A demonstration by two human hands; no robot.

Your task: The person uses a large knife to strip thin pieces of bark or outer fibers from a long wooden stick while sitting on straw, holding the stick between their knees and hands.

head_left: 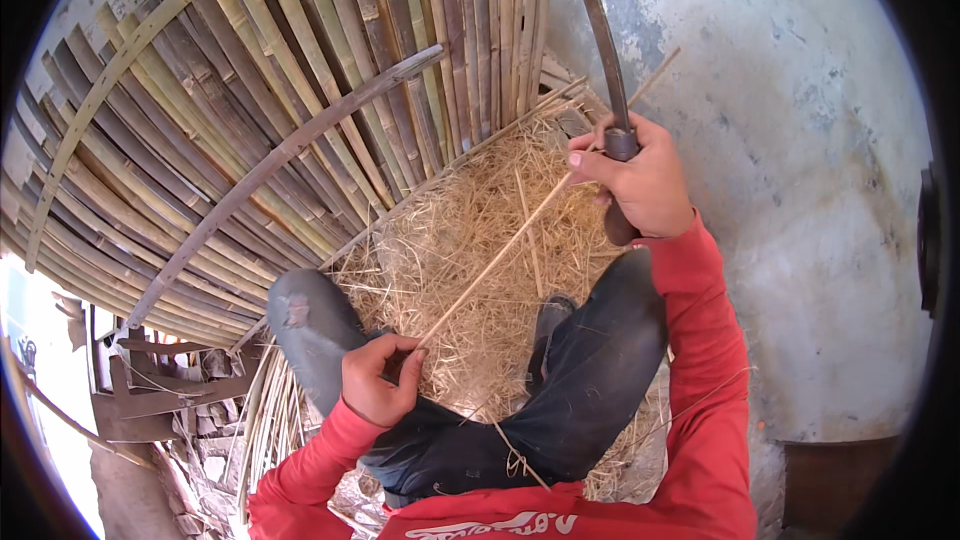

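Observation:
A thin bamboo strip point(497, 258) runs slantwise between my hands, above my lap. Its near end is pinched between the thumb and fingers of my left hand point(382, 378). My right hand point(648, 178) is wrapped round the handle of a curved sickle point(603, 35), whose dark blade rises toward the top of the view. The same strip passes by the thumb and fingers of my right hand, and its far end sticks out beyond them. Whether the blade touches the strip is hidden by the fingers.
Bamboo shavings point(480, 210) cover the floor between and beyond my knees. A bamboo slat fence point(290, 90) with a wooden crossbar point(285, 150) leans at the left. A bundle of strips point(262, 410) lies by my left arm. A worn pale wall point(810, 190) stands at the right.

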